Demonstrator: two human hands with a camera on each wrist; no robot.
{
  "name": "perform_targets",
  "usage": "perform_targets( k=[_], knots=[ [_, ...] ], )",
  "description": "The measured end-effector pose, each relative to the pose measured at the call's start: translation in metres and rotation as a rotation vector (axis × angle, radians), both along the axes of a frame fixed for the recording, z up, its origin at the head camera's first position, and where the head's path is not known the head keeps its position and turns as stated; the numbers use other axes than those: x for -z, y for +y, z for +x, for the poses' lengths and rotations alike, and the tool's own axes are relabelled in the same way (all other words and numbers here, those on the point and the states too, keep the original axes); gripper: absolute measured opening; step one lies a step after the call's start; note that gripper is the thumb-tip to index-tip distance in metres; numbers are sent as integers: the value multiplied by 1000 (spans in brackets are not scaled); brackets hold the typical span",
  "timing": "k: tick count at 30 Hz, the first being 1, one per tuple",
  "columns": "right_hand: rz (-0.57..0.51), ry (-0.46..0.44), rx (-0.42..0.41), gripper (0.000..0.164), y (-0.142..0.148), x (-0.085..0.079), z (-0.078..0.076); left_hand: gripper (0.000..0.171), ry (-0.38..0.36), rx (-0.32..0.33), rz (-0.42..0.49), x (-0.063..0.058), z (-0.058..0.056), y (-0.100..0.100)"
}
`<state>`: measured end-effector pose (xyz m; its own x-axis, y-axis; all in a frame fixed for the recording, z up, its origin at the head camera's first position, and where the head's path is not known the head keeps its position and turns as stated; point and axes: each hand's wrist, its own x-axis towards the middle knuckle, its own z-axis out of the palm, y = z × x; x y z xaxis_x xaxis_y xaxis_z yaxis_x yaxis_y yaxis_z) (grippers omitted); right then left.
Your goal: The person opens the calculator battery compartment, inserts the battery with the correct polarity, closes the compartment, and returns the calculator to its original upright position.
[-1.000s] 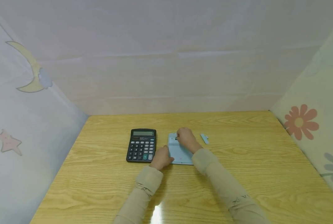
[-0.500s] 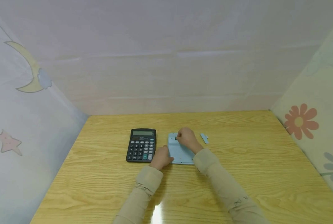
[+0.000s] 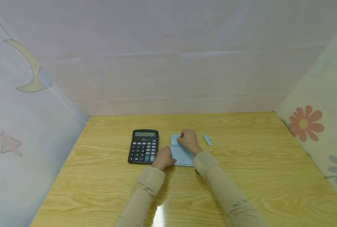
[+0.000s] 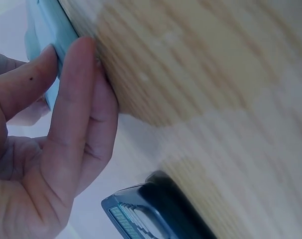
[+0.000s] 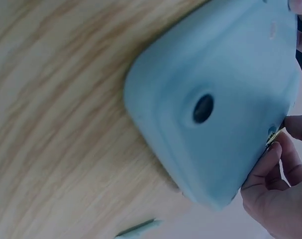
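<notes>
A light-blue calculator (image 3: 182, 156) lies face down on the wooden table, its back with small screw holes and a dark round foot upward. My left hand (image 3: 163, 158) grips its left edge between thumb and fingers; the left wrist view shows the fingertips low along the side. At the upper part of the back, my right hand (image 3: 189, 140) pinches a small battery (image 5: 273, 136), its gold and dark edge showing between thumb and fingers at the battery opening. Most of that opening is hidden by the fingers. To the right lies a light-blue battery cover (image 3: 207, 140).
A black desk calculator (image 3: 143, 146) lies face up just left of my left hand. The wooden table (image 3: 242, 189) meets a pale cloth wall (image 3: 168, 78) at the back, with printed cloth at both sides.
My right hand has shifted very slightly, its fingers now covering the dark opening that showed before. The left hand, both calculators and the cover stay in place.
</notes>
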<state>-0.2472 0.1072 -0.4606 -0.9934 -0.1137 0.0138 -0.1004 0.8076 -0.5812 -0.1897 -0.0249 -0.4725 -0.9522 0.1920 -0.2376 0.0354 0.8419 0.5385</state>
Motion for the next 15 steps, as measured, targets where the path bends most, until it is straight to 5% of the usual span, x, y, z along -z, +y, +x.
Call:
perform_targets(
  k=[15],
  knots=[
    [-75, -26, 91, 25, -9, 1, -2, 39, 9, -3, 15, -2, 0, -2]
  ],
)
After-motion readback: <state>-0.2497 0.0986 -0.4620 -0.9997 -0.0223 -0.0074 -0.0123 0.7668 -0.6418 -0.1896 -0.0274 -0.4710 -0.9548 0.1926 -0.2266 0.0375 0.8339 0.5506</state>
